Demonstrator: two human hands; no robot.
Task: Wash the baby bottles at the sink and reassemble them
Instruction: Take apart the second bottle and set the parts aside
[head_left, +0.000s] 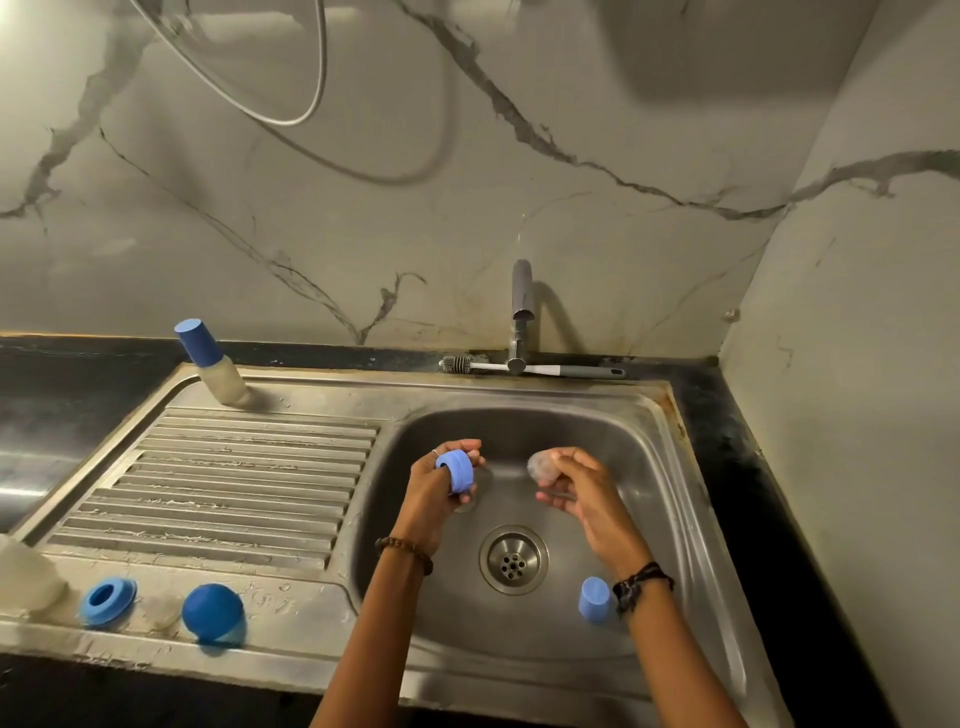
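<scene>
The left hand (441, 486) grips a blue collar (455, 471), fingers curled round it, held over the basin (649, 467). Just right of that grip, apart from it, the right hand (576, 488) pinches a clear teat (541, 464) between thumb and fingers. Below the right wrist, 1 blue cap (595, 599) lies in the basin near the drain (513, 559). Well left of the grips, on the sink's front ledge, sit a second collar (106, 600) and a darker cap (213, 613). Further back stands 1 capped bottle (213, 364); a brush (519, 368) lies behind the tap (521, 312).

Judgement: reassembly step, teat into collar. Risks: wet silicone may slip from the pinch into the basin; an unevenly seated teat could leak later.
</scene>
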